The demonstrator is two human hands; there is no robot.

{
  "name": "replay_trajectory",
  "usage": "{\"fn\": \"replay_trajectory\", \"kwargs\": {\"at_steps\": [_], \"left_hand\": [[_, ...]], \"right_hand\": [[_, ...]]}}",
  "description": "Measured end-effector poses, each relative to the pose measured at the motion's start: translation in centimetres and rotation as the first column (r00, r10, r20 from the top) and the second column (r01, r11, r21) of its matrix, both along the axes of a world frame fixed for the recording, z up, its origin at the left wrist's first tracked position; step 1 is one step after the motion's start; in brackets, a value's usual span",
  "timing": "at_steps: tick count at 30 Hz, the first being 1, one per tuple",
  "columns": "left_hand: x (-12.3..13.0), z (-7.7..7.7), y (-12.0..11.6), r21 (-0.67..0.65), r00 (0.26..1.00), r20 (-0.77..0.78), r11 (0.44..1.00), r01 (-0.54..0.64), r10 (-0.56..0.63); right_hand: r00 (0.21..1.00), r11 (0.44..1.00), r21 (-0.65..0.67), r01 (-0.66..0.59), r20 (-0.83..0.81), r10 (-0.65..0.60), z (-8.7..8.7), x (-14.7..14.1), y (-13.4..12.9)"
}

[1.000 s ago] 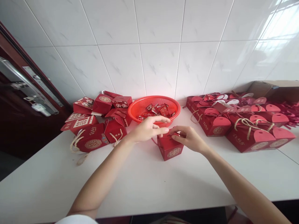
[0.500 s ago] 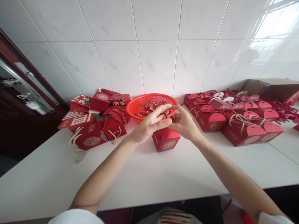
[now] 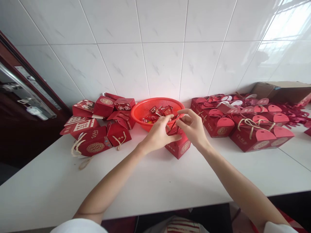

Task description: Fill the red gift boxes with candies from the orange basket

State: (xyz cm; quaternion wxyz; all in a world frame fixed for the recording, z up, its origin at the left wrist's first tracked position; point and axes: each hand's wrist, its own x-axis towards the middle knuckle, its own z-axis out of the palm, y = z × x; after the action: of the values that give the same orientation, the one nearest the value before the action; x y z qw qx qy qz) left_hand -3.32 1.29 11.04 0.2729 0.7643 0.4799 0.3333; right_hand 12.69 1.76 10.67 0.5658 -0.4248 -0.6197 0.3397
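Left hand and right hand atop red box

- Red basket: one, the landmark.
- Small red box: one, just in front of the basket, between two hands.
- Red boxes left of the basket: about nine.
- Boxes right of it: too overlapped to count.
- Cardboard carton: one, far right.

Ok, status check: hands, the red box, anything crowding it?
Both hands, left hand and right hand, on top of the red box. Box stands on white counter. Red basket just behind; nothing blocking.
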Motion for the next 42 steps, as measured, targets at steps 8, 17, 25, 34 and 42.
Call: {"fn": "replay_trajectory", "kwargs": {"at_steps": [8, 17, 25, 34, 42], "left_hand": [[0.8, -2.2, 1.4, 0.036, 0.979, -0.169, 0.992, 0.118, -0.11], [0.7, -2.7, 2.3, -0.065, 0.971, -0.157, 0.983, 0.17, -0.178], [0.5, -2.2, 1.9, -0.118, 0.926, 0.159, 0.924, 0.363, -0.343], [-0.7, -2.5, 3.6, -0.12, 0.963, 0.125, 0.96, 0.253, -0.239], [-1.6, -2.3, 4.6, -0.145, 0.965, 0.176, 0.965, 0.219, -0.192]], "right_hand": [[0.953, 0.961, -0.165, -0.221, -0.247, 0.177, 0.2, 1.1, -0.2], [0.941, 0.949, -0.157, -0.273, -0.248, 0.229, -0.4, 1.8, 0.0], [0.955, 0.993, -0.069, -0.1, -0.286, 0.076, 1.1, 4.8, -0.5], [0.843, 0.804, 0.337, 0.489, -0.42, -0.337, 8.0, 18.7, -2.9], [0.554, 0.509, 0.22, 0.832, -0.313, -0.771, 10.5, 28.9, -2.8]]}}
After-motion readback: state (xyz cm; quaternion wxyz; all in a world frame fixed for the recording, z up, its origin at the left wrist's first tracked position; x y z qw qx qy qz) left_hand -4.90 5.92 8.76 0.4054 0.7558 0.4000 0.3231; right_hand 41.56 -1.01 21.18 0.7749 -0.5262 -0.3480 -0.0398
